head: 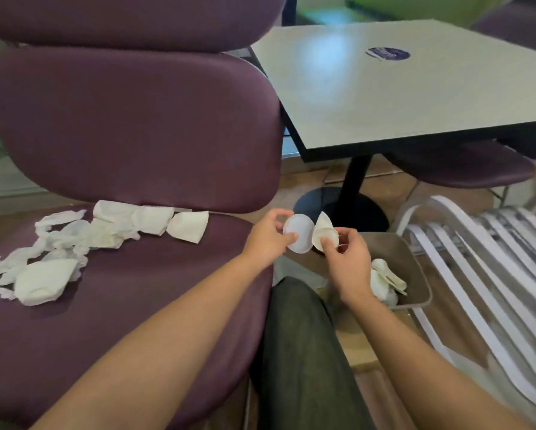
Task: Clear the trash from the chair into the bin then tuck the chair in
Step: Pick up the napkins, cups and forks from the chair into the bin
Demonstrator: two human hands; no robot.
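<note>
A purple padded chair (130,125) fills the left side, its seat strewn with crumpled white tissues (71,240) and flattened paper cups (43,282). My left hand (268,238) pinches a round translucent lid (298,232) just off the seat's right edge. My right hand (345,259) pinches a crushed white paper cup (324,235) beside the lid, above the rim of a grey bin (415,274) on the floor. White crumpled trash (384,282) lies inside the bin.
A white square table (400,88) on a black pedestal base (341,206) stands to the right of the chair. Another purple seat (465,166) sits under its far side. A white slatted chair (490,262) is at the right. My dark trouser leg (304,352) is below.
</note>
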